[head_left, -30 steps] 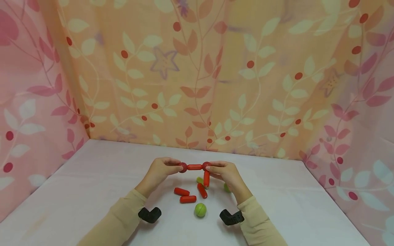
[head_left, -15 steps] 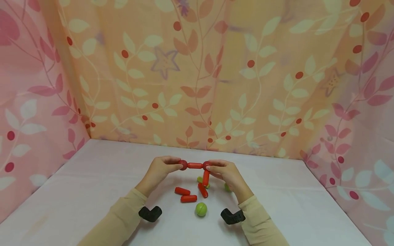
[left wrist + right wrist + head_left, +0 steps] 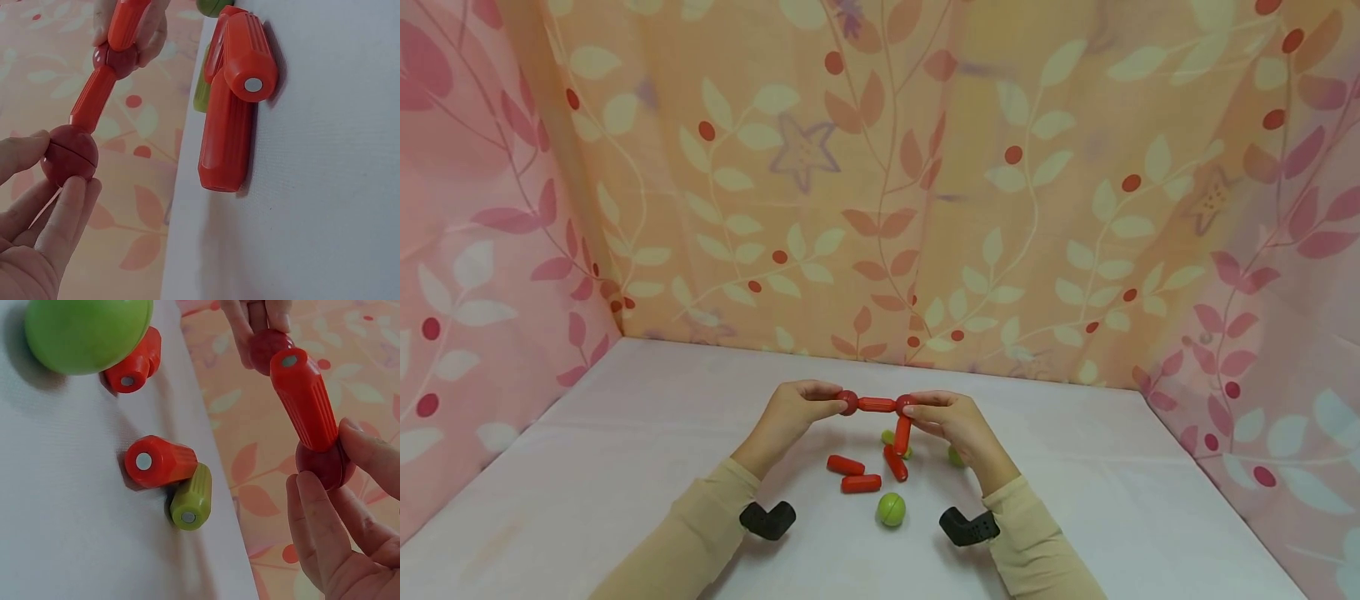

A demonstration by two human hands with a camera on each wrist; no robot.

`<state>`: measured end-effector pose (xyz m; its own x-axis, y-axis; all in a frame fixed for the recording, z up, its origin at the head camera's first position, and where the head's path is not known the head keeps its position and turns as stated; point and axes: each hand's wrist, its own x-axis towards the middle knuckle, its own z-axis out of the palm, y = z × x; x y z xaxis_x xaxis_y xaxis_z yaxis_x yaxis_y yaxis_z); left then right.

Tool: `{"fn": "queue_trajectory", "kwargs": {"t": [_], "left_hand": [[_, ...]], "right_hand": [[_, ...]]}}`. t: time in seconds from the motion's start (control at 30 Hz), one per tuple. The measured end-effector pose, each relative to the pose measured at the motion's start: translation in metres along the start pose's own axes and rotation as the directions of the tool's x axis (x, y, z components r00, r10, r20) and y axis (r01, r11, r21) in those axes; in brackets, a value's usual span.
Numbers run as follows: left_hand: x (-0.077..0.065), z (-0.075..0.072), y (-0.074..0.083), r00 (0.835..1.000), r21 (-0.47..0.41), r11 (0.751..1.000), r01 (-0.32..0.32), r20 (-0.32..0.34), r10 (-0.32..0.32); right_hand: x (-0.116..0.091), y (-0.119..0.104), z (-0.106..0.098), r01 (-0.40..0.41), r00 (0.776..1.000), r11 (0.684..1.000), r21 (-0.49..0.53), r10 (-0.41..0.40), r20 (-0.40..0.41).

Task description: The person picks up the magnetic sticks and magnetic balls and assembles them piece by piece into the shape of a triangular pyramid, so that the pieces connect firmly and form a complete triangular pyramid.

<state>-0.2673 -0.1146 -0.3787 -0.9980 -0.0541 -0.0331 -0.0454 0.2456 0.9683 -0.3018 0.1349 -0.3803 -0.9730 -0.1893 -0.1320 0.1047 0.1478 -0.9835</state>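
Above the table, both hands hold up a joined piece of magnetic balls and rods. My left hand (image 3: pixel 794 414) pinches a dark red ball (image 3: pixel 70 155) between thumb and fingers. A red rod (image 3: pixel 877 405) runs level from it to a second dark red ball (image 3: pixel 322 465), which my right hand (image 3: pixel 957 423) pinches. From that second ball another red rod (image 3: pixel 902 435) hangs down, its free end showing a grey metal disc in the right wrist view. In the left wrist view the top of this rod is cut off.
Below the hands lie red rods (image 3: pixel 861 484), one touching a yellow-green rod (image 3: pixel 192 499). A green ball (image 3: pixel 891 509) sits nearer, and another green ball (image 3: pixel 955 456) is partly hidden by the right hand. Patterned cloth (image 3: pixel 880 167) hangs behind the white table (image 3: pixel 700 400).
The joined piece rises very slightly, and the hanging rod's lower end tilts a little to the left. Both hands keep their grip on the balls.
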Motion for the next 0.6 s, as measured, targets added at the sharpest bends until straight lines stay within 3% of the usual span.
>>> {"fn": "queue_trajectory", "kwargs": {"t": [0.27,0.47,0.6], "left_hand": [[0.004,-0.005,-0.0006,1.0,0.01,1.0,0.004,0.007,-0.004],[0.0085,-0.0064,-0.0045,0.999,0.005,1.0,0.0,0.032,0.0],[0.0084,-0.005,-0.0081,0.998,0.004,1.0,0.0,0.055,0.0]], "right_hand": [[-0.0005,-0.0038,-0.0011,-0.002,0.996,0.999,-0.046,0.006,0.093],[-0.002,-0.004,-0.0037,-0.001,0.977,0.996,-0.094,0.021,0.21],[-0.004,-0.0015,-0.0042,-0.033,0.971,0.993,-0.111,0.059,0.234]]}}
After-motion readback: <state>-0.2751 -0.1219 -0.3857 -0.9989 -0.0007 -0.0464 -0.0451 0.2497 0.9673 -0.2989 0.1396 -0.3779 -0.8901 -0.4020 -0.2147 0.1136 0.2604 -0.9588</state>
